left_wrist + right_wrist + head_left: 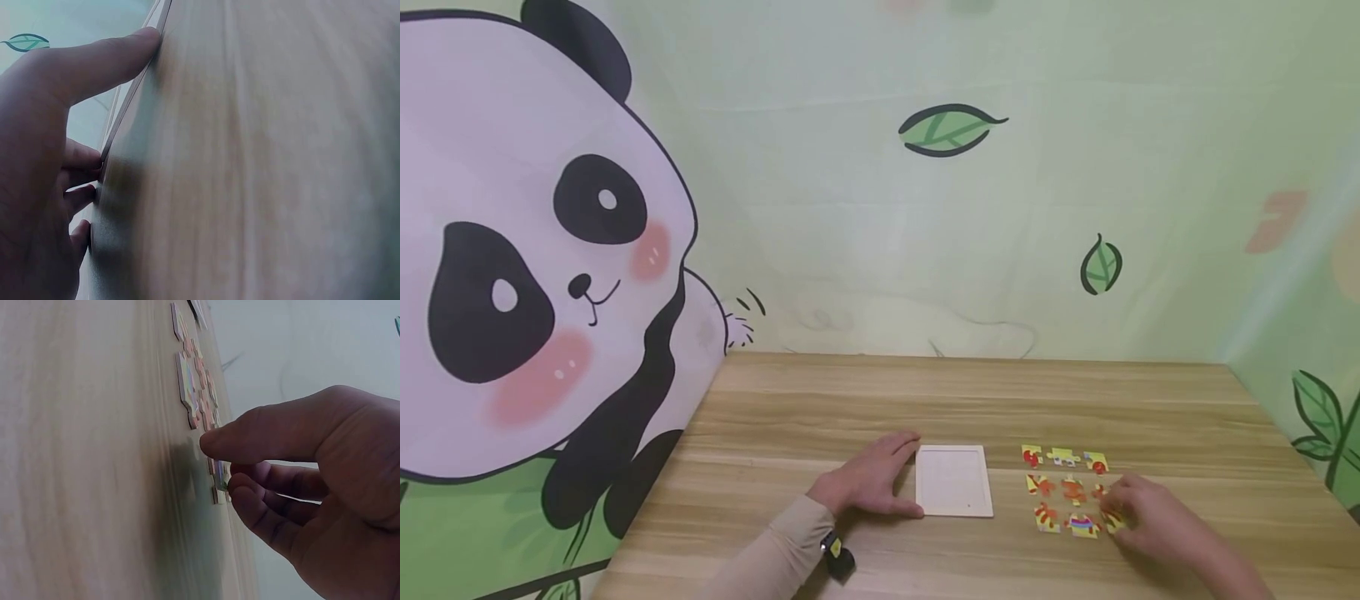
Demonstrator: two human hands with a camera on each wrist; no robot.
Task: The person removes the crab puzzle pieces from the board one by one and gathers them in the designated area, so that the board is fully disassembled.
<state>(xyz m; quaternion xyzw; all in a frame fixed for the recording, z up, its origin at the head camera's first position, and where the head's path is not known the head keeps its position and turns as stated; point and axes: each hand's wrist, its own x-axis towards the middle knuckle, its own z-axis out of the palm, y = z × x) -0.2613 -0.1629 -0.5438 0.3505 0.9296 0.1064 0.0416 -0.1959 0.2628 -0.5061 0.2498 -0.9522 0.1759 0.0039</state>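
Note:
A flat white square puzzle tray (951,482) with a raised rim lies on the table in the head view. My left hand (876,479) rests against its left side, thumb at the near corner and fingers at the far one; the left wrist view shows the thumb (119,59) along the tray's edge. To the right, several yellow-and-red jigsaw pieces (1073,490) lie spaced out in three rows. My right hand (1150,517) is at the rightmost ones, fingertips over a corner jigsaw piece (1115,522) and partly covering it. Thumb and fingers stand apart in the right wrist view.
The wood-grain table (850,392) runs back to a pale green cloth backdrop (820,167) printed with leaves and a large panda (610,333). A strapped black device (840,562) hangs at the left wrist, close over the table.

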